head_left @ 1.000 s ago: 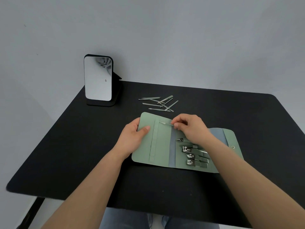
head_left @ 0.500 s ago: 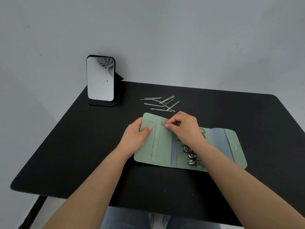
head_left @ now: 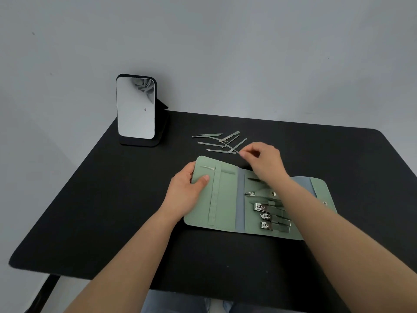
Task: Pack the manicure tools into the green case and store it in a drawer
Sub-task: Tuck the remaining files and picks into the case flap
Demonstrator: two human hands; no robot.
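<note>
Green case under left hand

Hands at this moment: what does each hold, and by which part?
The left hand grips the green case by its left edge. The right hand reaches the loose tools; whether it pinches one cannot be told.

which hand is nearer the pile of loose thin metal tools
Right. The right hand reaches the near edge of the pile of loose thin metal tools; the left hand grips the green case's left flap.
</note>
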